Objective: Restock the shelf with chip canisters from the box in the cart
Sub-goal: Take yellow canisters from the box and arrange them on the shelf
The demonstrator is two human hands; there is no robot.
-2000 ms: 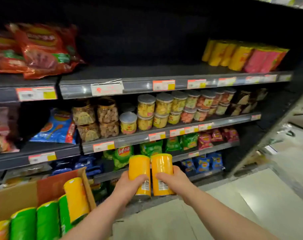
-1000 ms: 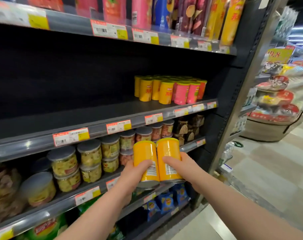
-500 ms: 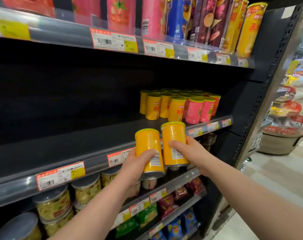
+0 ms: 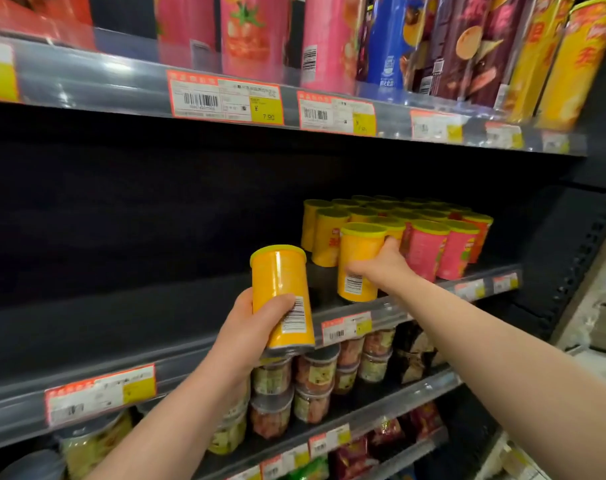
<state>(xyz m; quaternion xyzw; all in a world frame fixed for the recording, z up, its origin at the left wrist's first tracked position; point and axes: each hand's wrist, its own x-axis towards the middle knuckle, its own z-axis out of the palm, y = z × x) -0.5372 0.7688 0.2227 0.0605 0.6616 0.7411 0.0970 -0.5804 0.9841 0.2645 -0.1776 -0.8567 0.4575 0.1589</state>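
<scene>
My left hand (image 4: pixel 249 327) grips a short yellow chip canister (image 4: pixel 281 289), upright, in front of the dark middle shelf (image 4: pixel 156 327). My right hand (image 4: pixel 384 265) grips a second yellow canister (image 4: pixel 358 258) and holds it at the shelf's front edge, right beside the stocked yellow canisters (image 4: pixel 326 237) and pink canisters (image 4: pixel 429 251). Whether its base touches the shelf board I cannot tell. The box and cart are out of view.
The left part of the middle shelf is bare and dark. Tall chip tubes (image 4: pixel 329 39) stand on the shelf above. Clear snack jars (image 4: pixel 312 379) fill the shelf below, with bags (image 4: pixel 391 441) lower still. A black upright (image 4: pixel 578 258) ends the shelving on the right.
Both hands rose from near the cart to the middle shelf. My right hand moved ahead and to the right with its canister, up to the stocked group; my left stays nearer me.
</scene>
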